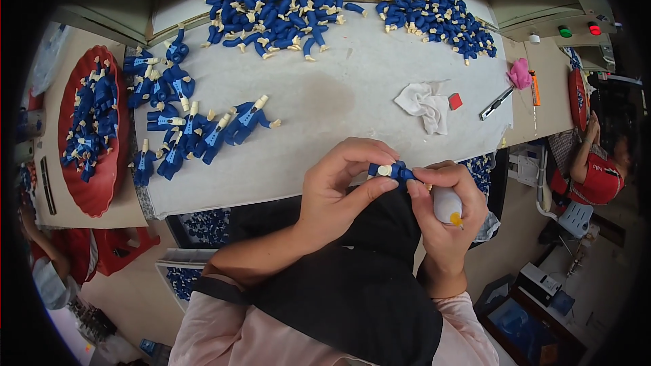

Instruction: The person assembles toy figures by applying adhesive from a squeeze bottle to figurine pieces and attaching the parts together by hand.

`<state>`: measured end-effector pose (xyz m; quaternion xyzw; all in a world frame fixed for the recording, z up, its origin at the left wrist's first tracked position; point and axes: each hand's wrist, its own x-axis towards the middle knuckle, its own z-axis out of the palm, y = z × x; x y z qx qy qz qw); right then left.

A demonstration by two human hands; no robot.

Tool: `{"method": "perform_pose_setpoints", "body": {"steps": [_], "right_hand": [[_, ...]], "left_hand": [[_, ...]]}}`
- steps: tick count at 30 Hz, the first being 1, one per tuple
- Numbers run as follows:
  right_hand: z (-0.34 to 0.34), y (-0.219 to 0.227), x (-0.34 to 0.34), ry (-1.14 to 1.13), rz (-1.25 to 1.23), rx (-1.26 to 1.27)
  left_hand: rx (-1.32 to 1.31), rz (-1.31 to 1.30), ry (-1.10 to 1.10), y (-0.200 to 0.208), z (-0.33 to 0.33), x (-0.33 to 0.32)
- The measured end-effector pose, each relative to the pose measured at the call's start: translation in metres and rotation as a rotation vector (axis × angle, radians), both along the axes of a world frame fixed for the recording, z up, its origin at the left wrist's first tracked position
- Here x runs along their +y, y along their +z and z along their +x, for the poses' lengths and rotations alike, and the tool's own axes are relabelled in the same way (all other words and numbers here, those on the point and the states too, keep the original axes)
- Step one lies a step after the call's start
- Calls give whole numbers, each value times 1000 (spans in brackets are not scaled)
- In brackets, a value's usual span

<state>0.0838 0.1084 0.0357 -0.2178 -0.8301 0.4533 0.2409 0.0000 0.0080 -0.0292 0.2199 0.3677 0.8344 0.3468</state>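
Grey-white cloth covers the worktable [352,88] in front of me, and from my head camera it looks matte and a little rumpled, so small parts should stay put on it. Two heaps of loose blue toy limbs with cream ends [278,3] lie at its far edge, a row of assembled blue toy figures [196,132] lies to my left, and a scalloped red plastic tray [102,183] beside the table holds more. A crumpled white rag [424,105] and a small red block [455,101] sit to the right, with a metal cutter [496,103] and a pink cloth wad [520,73] beyond. Another person in a red top [597,179] works at the far right.

Just off the near edge, over my dark apron [366,278], my left hand [339,186] pinches the small blue plastic toy piece with a cream peg [390,171] between thumb and fingers. My right hand [444,213] closes on its other end and also cradles a small white squeeze bottle with a yellow tip [447,207] in the palm.

I judge the piece very light, stiff and smooth, so it could slip; fingertip holds on the blue body, clear of the peg, suit it best.
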Motion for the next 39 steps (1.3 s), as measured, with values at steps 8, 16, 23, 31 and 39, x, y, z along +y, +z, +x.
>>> {"method": "perform_pose_setpoints", "body": {"steps": [8,16,23,31,39], "right_hand": [[-2,-1,-3,-15,40,-13],[0,0,-5,-25,80,-36],[-2,1,-3,57,270,-44],[-1,2,-4,85,341,-30],[-2,1,1,102,244,-56]], "left_hand": [[56,-8,8,-1,0,0],[326,-185,237,2,1,0],[257,-208,215,4,1,-2],[545,-210,313,4,-2,-1],[490,-239,271,4,-3,-3]]}}
